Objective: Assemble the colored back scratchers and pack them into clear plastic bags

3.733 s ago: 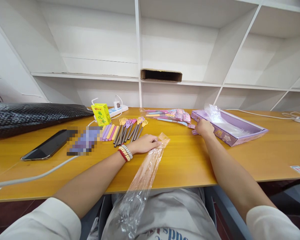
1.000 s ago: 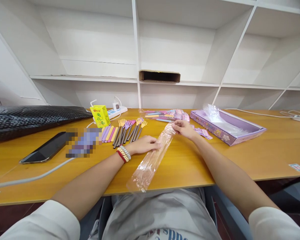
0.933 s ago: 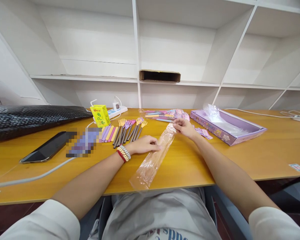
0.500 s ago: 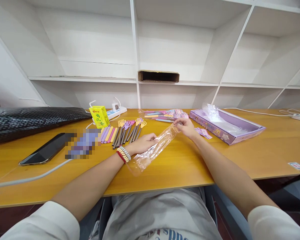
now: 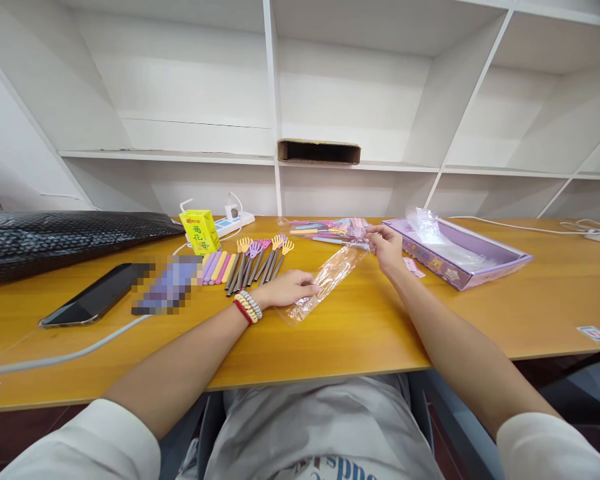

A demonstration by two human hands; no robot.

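Note:
A clear plastic bag [image 5: 333,277] stretches slantwise between my two hands above the desk. My left hand [image 5: 293,288] pinches its lower left part between thumb and fingers. At the upper right end, the fingers of my right hand [image 5: 384,245] are closed on the bag. Left of my left hand lie several small hand-shaped scratchers [image 5: 257,263] with dark handles and yellow, purple and pink heads. Beside them is a row of purple, yellow and pink sticks [image 5: 219,268]. Just behind my right hand are packaged colourful sticks [image 5: 330,228] in printed clear wrappers.
A purple open box [image 5: 460,277] with clear plastic inside stands at the right, near a small pink card [image 5: 414,268]. To the left are a yellow drink carton [image 5: 200,232], a black phone [image 5: 97,297], a white cable and a black wrapped bundle [image 5: 70,243].
My right hand has moved right and slightly up, pulling the bag's upper end with it. The bag's lower end has slid up and right, while my left hand stays nearly in place.

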